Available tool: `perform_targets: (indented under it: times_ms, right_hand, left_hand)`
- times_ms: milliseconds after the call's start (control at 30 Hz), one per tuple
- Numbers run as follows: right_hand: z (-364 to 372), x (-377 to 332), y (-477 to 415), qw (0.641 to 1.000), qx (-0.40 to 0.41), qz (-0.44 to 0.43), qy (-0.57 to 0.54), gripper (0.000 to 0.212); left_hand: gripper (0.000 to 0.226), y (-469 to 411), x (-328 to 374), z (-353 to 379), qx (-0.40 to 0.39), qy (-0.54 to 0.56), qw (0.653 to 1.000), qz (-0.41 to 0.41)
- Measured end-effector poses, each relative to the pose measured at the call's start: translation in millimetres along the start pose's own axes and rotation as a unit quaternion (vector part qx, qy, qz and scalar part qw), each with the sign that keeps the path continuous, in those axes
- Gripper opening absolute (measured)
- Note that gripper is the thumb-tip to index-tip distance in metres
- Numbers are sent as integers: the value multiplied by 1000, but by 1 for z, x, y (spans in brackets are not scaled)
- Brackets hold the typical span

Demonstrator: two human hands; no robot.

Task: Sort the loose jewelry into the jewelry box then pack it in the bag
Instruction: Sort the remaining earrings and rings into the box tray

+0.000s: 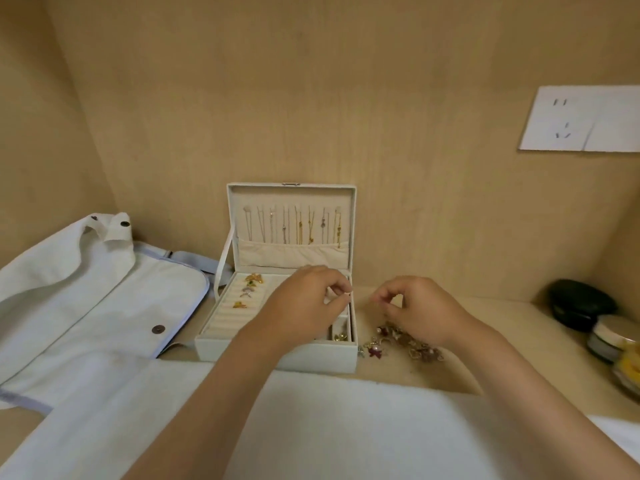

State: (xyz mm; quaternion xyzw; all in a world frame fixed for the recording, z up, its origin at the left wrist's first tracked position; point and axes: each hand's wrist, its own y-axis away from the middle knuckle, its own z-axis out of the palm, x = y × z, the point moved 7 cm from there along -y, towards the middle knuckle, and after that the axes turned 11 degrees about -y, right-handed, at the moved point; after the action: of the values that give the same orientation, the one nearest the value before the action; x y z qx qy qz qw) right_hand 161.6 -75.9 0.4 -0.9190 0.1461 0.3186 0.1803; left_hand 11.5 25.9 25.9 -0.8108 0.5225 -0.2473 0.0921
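While my left hand (304, 303) pinches a small piece (347, 294) over the jewelry box (277, 355), and of my right hand (415, 306) I cannot tell, I should lower it gently.

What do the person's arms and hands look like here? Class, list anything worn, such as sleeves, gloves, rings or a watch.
Both are bare. The left hand and right hand wear no gloves, and no rings show on the visible fingers. The left forearm and right forearm carry no sleeves up to the frame's edge, and neither wrist shows a watch or bracelet.
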Motion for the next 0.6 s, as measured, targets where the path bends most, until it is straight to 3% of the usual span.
perform_targets:
  times_ms: [267,600]
  right_hand:
    - [-11,44,14,998,-30,44,41,12]
    - [10,42,3,994,-86,22,63,21]
  left_hand:
    - [28,-38,43,50,-92,-91,991,19]
    - [26,-37,48,71,-97,-163,979,67]
